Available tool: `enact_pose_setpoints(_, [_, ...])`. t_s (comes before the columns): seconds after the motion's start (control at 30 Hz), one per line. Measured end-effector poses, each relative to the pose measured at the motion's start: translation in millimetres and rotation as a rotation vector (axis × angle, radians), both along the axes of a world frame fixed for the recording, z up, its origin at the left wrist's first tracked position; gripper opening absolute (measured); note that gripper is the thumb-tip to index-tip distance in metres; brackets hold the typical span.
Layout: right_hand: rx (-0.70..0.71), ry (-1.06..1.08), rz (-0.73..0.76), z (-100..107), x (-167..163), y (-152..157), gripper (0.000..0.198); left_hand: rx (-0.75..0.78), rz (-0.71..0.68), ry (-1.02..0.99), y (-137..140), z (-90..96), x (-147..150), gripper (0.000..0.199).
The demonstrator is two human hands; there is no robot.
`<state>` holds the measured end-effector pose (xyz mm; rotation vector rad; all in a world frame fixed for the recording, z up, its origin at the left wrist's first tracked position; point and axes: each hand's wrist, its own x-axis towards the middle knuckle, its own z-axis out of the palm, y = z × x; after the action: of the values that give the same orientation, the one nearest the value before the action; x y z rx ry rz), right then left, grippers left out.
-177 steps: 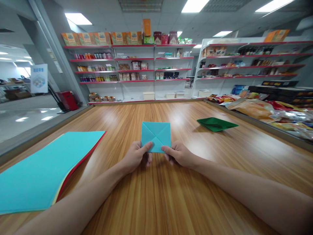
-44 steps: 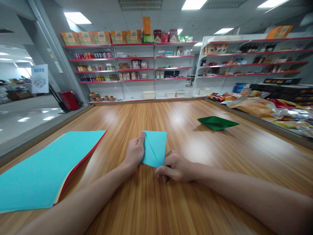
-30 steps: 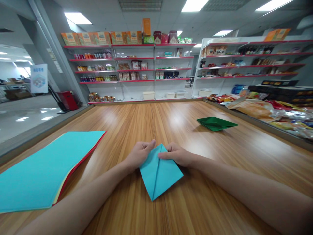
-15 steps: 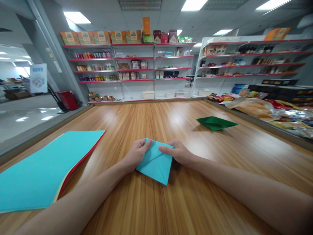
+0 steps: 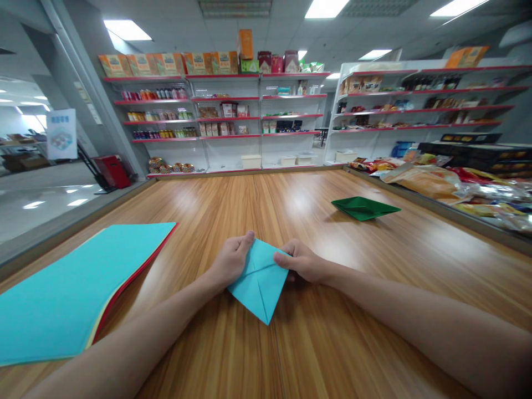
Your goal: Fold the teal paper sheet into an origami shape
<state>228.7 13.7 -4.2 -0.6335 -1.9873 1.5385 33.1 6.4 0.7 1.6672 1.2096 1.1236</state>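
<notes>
A folded piece of light blue paper (image 5: pixel 258 285) is held between both hands above the wooden table (image 5: pixel 332 343). Crease lines cross its face, and one corner points down toward me. My left hand (image 5: pixel 233 257) pinches its left edge, thumb along the upper corner. My right hand (image 5: pixel 302 260) grips the right corner with the thumb on top; the fingers beneath are mostly hidden. Farther back on the right lies a green folded paper (image 5: pixel 366 208) shaped like a boat. To my left rests a stack of coloured paper sheets (image 5: pixel 83 282), light blue on top, with cream and red edges showing.
Packaged snacks (image 5: pixel 428 183) and dark boxes (image 5: pixel 477 158) lie beyond the table's right edge. Shelves (image 5: pixel 224 100) with drinks, cartons and packets stand behind the far edge. A red box-shaped thing (image 5: pixel 112 170) stands on the floor at left.
The light blue paper has turned a little, its lower corner swinging left. My left thumb has moved up to the paper's top edge. The right hand keeps its hold.
</notes>
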Motion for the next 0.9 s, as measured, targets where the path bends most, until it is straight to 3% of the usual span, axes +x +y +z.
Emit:
enact_pose_setpoints(0.17, [0.009,-0.045,-0.131,-2.9,-0.7,0.4,0.064,0.141,0.118,0.145,4.8,-0.7,-5.5,0.051])
enact_pose_setpoints(0.37, [-0.019,-0.028,-0.027,-0.3,0.3,-1.2,0.064,0.241,0.138,0.266,4.8,1.6,-5.2,0.050])
enact_pose_setpoints(0.7, [-0.082,0.053,-0.035,-1.5,-0.9,-1.9,0.067,0.153,0.089,0.170,3.5,-1.3,-8.6,0.049])
enact_pose_setpoints(0.9, [-0.083,0.032,-0.024,-0.2,0.9,-0.3,0.059,0.080,0.033,0.103,6.9,-3.9,-9.1,0.051])
